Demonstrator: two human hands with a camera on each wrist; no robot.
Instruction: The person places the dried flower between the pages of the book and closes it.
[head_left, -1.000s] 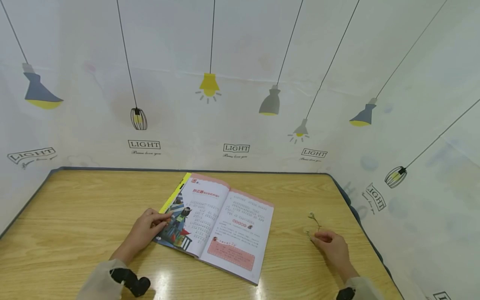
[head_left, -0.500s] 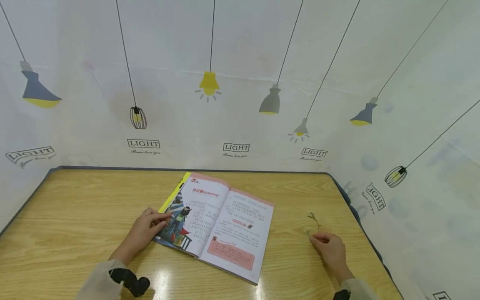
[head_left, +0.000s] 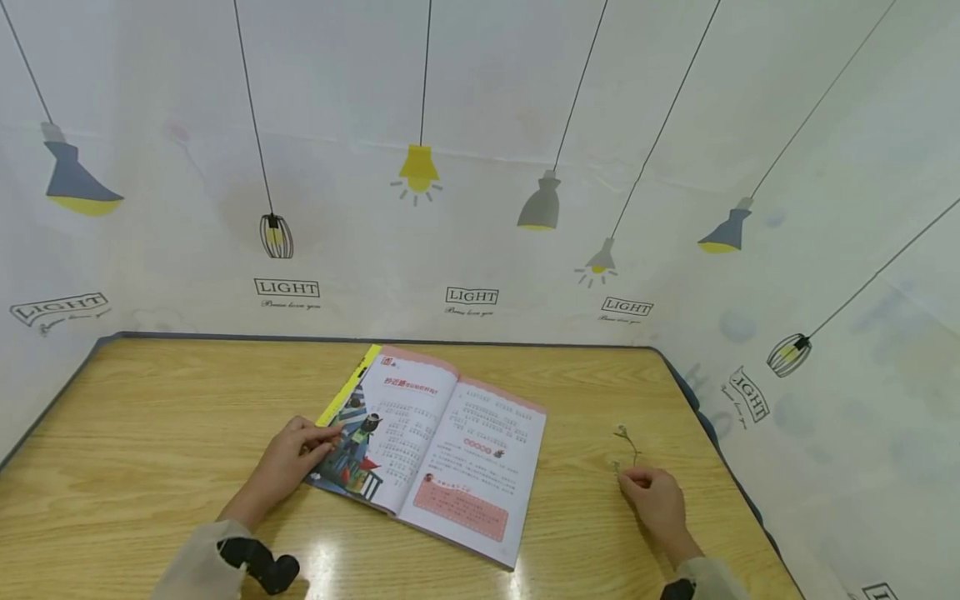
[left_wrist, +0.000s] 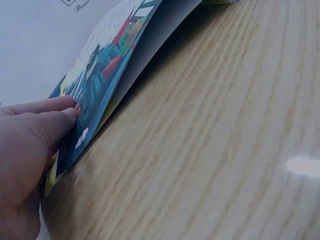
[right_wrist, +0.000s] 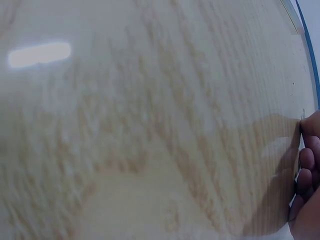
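An open book (head_left: 472,467) lies on the wooden table, with a picture on its left page and a pink box on its right. My left hand (head_left: 288,458) grips the book's left edge. In the left wrist view, thumb and finger (left_wrist: 55,117) press on the picture page and that edge stands slightly off the wood. To the right of the book, my right hand (head_left: 656,500) pinches a thin sprig with tiny pale flowers (head_left: 624,433) between thumb and fingertips, close above the table. The right wrist view shows the curled fingers (right_wrist: 306,180), with the sprig barely visible.
The wooden table (head_left: 150,417) has a dark edging along its back and sides. Behind it hangs a pale cloth (head_left: 360,100) printed with lamps and "LIGHT" labels. Black wrist devices (head_left: 258,562) sit on the sleeves.
My right hand has moved slightly left, still pinching the sprig. The left hand and the book stay where they were.
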